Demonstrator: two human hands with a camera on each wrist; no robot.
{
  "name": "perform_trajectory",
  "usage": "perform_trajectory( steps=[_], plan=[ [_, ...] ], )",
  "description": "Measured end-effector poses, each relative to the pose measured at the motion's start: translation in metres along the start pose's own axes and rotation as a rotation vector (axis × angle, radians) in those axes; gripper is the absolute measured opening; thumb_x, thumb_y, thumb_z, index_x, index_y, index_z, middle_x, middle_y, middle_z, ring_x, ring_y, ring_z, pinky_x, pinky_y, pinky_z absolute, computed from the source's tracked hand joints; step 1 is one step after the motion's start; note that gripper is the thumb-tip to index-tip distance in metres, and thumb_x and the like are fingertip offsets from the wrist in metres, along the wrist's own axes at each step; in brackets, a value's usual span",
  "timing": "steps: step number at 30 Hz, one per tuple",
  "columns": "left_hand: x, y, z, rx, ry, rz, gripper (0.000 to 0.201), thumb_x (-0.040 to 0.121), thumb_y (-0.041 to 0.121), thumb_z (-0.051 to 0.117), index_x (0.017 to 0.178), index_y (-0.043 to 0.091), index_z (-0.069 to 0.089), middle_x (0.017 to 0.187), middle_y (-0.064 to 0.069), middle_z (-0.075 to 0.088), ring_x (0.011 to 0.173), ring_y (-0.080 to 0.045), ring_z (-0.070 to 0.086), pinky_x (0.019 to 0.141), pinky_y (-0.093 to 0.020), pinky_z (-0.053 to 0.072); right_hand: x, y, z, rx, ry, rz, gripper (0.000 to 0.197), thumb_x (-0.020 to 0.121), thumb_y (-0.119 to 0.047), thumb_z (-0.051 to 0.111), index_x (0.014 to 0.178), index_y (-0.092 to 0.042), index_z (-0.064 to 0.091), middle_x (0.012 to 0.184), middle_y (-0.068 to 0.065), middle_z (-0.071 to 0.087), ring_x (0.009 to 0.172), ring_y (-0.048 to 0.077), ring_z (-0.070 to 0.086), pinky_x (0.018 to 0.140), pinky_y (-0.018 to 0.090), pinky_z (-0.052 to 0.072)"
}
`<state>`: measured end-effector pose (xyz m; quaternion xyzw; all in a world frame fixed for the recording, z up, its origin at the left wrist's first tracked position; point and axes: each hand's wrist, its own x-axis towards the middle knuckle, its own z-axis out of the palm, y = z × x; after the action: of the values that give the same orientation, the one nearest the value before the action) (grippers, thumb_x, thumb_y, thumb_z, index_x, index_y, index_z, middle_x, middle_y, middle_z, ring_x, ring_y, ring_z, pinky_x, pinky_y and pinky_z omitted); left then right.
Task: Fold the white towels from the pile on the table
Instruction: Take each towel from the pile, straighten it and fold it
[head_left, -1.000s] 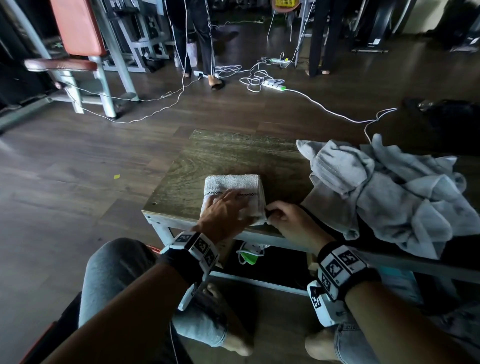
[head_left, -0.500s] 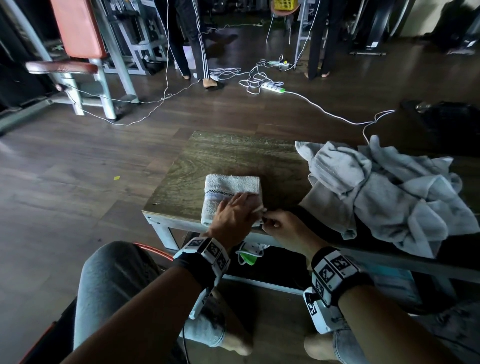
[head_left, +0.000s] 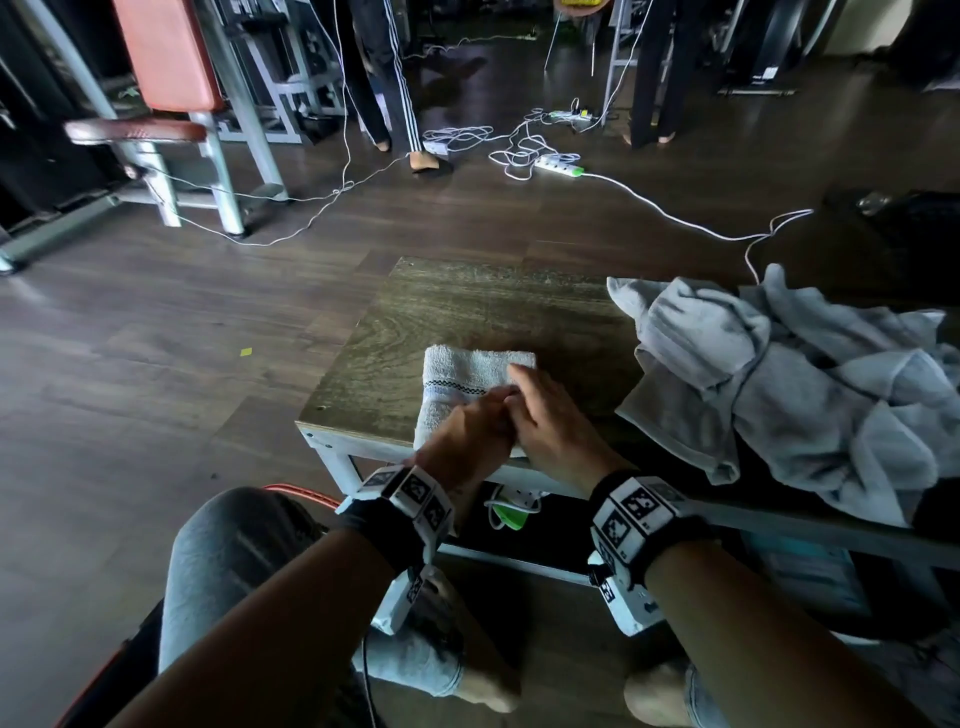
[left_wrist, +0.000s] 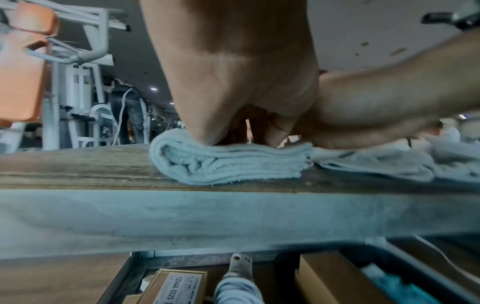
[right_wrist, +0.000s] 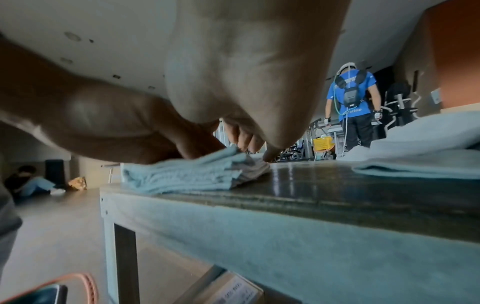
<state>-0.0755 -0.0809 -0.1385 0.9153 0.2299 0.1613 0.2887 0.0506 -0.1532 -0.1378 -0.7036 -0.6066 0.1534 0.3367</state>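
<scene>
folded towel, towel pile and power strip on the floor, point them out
folded towel (head_left: 457, 371), head view, bare far-left top.
towel pile (head_left: 810, 395), head view, middle of the heap.
power strip (head_left: 558, 167), head view, its white body.

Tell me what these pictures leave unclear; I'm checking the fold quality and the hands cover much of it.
- Folded towel, head view: near half hidden under the left hand and right hand.
- Left fingertips, left wrist view: tucked behind the palm.
- Pile of towels, head view: cut by the right edge; count unclear.
- Box label under the table, left wrist view: only partly readable.
</scene>
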Motion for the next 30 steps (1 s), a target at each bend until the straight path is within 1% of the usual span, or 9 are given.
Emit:
perform_trajectory(
  steps=[3,6,8,10,12,15,22,26,30],
  plan=[
    [0.004,-0.009,-0.017,-0.095,0.255,-0.137,0.028,0.075,0.025,0.049,0.078,0.008,0.071,0.081,-0.007,0.070,0.069,-0.013,0.064,0.065,-0.027,0.054,-0.003,0.013,0.020,-0.143,-0.136,-0.037,0.053,0.104,-0.035,0.029,0.152,-0.011,0.030,0.159,0.009,0.030,0.147,0.021,0.026,0.117,0.046,0.028],
    [0.011,-0.024,-0.029,0.091,0.407,-0.150,0.038,0.076,0.021,0.042,0.099,0.008,0.070,0.101,-0.010,0.067,0.089,-0.023,0.065,0.075,-0.020,0.048,-0.007,0.020,0.025,-0.248,-0.223,0.060,0.059,0.106,-0.036,0.026,0.159,-0.019,0.006,0.166,-0.005,-0.003,0.152,0.007,-0.005,0.124,0.042,0.008],
    [0.013,-0.032,-0.026,0.240,0.284,-0.216,0.049,0.084,0.034,0.037,0.123,0.015,0.059,0.127,-0.006,0.057,0.119,-0.025,0.053,0.096,-0.040,0.047,-0.003,0.015,0.018,-0.306,-0.251,0.054,0.059,0.104,-0.034,0.029,0.158,-0.020,0.012,0.166,-0.006,0.003,0.152,0.010,0.001,0.123,0.046,0.009],
    [0.011,-0.036,-0.012,0.324,0.115,-0.328,0.059,0.094,0.044,0.036,0.147,0.016,0.034,0.155,-0.003,0.030,0.145,-0.023,0.022,0.113,-0.049,0.030,0.008,0.006,0.011,-0.377,-0.172,0.027,0.059,0.096,-0.037,0.027,0.150,-0.015,0.033,0.159,0.001,0.026,0.146,0.020,0.026,0.120,0.048,0.015],
    [0.011,-0.038,-0.003,0.348,0.046,-0.399,0.069,0.097,0.048,0.034,0.154,0.018,0.010,0.163,0.001,0.005,0.150,-0.021,-0.002,0.120,-0.048,0.015,0.023,-0.005,0.011,-0.405,-0.018,-0.025,0.063,0.089,-0.040,0.021,0.136,-0.010,0.049,0.141,0.008,0.049,0.131,0.029,0.046,0.116,0.048,0.025],
    [0.009,-0.035,-0.003,0.400,-0.023,-0.404,0.079,0.095,0.045,0.041,0.154,0.023,-0.005,0.162,0.002,-0.010,0.148,-0.019,-0.016,0.121,-0.048,0.008,0.043,-0.014,0.031,-0.320,0.045,-0.051,0.060,0.097,-0.041,0.025,0.143,-0.008,0.046,0.147,0.010,0.047,0.139,0.025,0.041,0.118,0.047,0.026],
    [0.004,-0.042,-0.005,0.367,0.069,-0.365,0.064,0.098,0.042,0.032,0.154,0.029,0.002,0.163,0.006,-0.002,0.149,-0.017,-0.010,0.120,-0.050,0.010,0.043,0.000,0.049,-0.377,-0.055,0.030,0.078,0.092,-0.056,0.002,0.155,-0.017,0.026,0.164,0.000,0.021,0.152,0.012,0.010,0.124,0.037,0.006],
    [0.003,-0.047,-0.005,0.285,0.169,-0.336,0.061,0.095,0.049,0.016,0.152,0.031,0.019,0.162,0.007,0.011,0.150,-0.015,0.002,0.118,-0.047,0.015,0.039,0.014,0.040,-0.341,-0.095,0.102,0.061,0.103,-0.046,0.022,0.158,-0.021,0.015,0.166,-0.003,0.006,0.153,0.014,0.000,0.123,0.047,0.009],
    [-0.001,-0.052,-0.006,0.285,0.166,-0.372,0.065,0.092,0.052,0.010,0.153,0.032,0.014,0.163,0.008,0.007,0.150,-0.016,0.001,0.119,-0.045,0.010,0.038,0.013,0.041,-0.373,-0.091,0.141,0.063,0.103,-0.043,0.025,0.159,-0.018,0.009,0.167,-0.003,0.001,0.153,0.015,-0.003,0.123,0.047,0.006]
  ],
)
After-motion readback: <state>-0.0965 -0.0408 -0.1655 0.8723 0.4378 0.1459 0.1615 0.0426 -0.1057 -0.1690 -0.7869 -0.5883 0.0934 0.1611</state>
